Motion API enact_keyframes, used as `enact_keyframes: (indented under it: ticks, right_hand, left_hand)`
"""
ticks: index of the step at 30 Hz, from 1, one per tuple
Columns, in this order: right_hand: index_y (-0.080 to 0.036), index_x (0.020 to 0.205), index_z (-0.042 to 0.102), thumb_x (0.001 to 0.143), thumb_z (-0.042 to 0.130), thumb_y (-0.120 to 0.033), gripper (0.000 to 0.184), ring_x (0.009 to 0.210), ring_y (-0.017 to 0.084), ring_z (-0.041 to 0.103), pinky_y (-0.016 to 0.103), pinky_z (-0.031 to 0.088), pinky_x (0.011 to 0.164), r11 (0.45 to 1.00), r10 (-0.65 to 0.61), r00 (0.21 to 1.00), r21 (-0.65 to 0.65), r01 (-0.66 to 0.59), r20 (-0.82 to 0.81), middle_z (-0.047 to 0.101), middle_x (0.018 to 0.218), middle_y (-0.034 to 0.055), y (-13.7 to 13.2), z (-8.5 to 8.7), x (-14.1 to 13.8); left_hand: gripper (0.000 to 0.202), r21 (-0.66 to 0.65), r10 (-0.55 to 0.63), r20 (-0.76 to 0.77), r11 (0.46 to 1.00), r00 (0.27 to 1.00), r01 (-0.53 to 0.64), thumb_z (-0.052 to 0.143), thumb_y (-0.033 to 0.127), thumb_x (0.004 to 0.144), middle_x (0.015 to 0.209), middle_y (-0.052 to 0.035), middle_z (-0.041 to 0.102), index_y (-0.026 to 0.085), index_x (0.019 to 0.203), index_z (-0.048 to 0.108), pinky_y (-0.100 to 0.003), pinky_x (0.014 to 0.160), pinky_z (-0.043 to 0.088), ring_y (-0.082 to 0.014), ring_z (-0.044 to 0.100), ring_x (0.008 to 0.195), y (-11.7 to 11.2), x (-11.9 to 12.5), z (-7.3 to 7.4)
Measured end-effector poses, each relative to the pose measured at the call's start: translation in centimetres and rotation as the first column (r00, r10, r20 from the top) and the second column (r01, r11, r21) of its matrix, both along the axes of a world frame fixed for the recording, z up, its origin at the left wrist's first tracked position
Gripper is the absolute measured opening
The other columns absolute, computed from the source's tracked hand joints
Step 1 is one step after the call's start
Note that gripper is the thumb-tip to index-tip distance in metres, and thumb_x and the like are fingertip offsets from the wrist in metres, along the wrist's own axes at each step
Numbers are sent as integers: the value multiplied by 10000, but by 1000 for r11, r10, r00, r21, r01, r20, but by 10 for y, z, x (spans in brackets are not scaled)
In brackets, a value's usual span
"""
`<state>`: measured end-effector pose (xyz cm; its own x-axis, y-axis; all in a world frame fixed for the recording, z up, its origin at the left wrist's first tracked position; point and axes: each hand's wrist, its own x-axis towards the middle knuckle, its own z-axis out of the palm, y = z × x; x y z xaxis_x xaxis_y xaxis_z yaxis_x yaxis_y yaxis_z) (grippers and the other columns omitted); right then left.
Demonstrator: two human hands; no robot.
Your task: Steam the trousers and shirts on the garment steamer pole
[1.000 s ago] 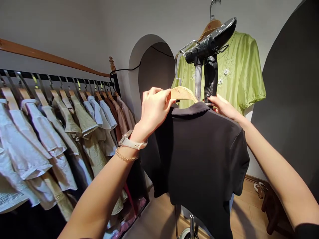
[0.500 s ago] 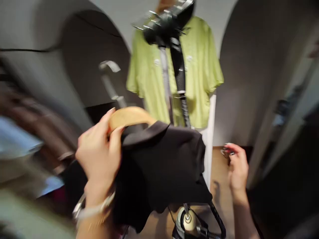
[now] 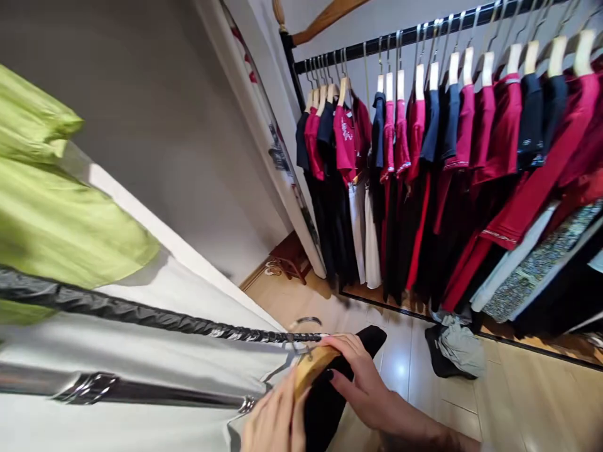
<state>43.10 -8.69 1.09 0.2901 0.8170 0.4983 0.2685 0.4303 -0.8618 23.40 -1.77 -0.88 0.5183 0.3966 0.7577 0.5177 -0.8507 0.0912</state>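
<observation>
At the bottom of the view both hands meet on a wooden hanger (image 3: 315, 366) that carries a black shirt (image 3: 330, 398). My right hand (image 3: 365, 384) wraps its fingers over the top of the hanger, with the thumb underneath. My left hand (image 3: 276, 419) shows only in part at the frame's lower edge, its fingers pressed together against the hanger's near end. The hanger's metal hook (image 3: 306, 322) sticks up beside the steamer's black hose (image 3: 141, 314).
A green shirt (image 3: 51, 220) hangs at left over a white board (image 3: 179, 295), with the steamer's metal pole (image 3: 98, 389) below. At right, a black rail (image 3: 424, 30) holds several red and navy shirts. Clothes lie heaped on the floor (image 3: 456, 351). A wooden stool (image 3: 288, 265) stands by the wall.
The view has swung right, from the steamer to the rack of red shirts. The black shirt on its hanger has come off the steamer and down low, and my right hand has joined it.
</observation>
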Motion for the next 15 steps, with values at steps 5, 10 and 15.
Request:
enact_keyframes:
  ticks: [5,10,15]
  right_hand:
    - [-306,1445,636,1088,400,-548,491,1450,245,541,446,383,1260,984,-30,950,-177,-27,-312,643,1480,92,-51,-22,15]
    - [-242,1243,763,1037,524,-590,470,1074,239,732,365,577,996,978,-52,899,-203,-42,-436,743,1271,118,-50,-24,33]
    - [-210,1201,759,951,588,-712,587,1017,261,722,360,592,867,976,-112,800,-216,-22,-589,751,1205,136,-34,-34,63]
  left_hand:
    - [330,-117,-107,88,986,990,117,557,187,1026,1104,-85,802,208,1315,716,-247,822,622,-191,787,940,-37,55,-29]
    - [394,-445,-213,106,863,971,238,514,114,972,1116,-100,792,222,1264,755,-232,807,640,-190,793,957,-55,87,-53]
    - [483,-695,-267,138,660,954,285,586,76,841,1050,-81,810,243,1258,764,-278,837,639,-212,787,922,-43,125,-72]
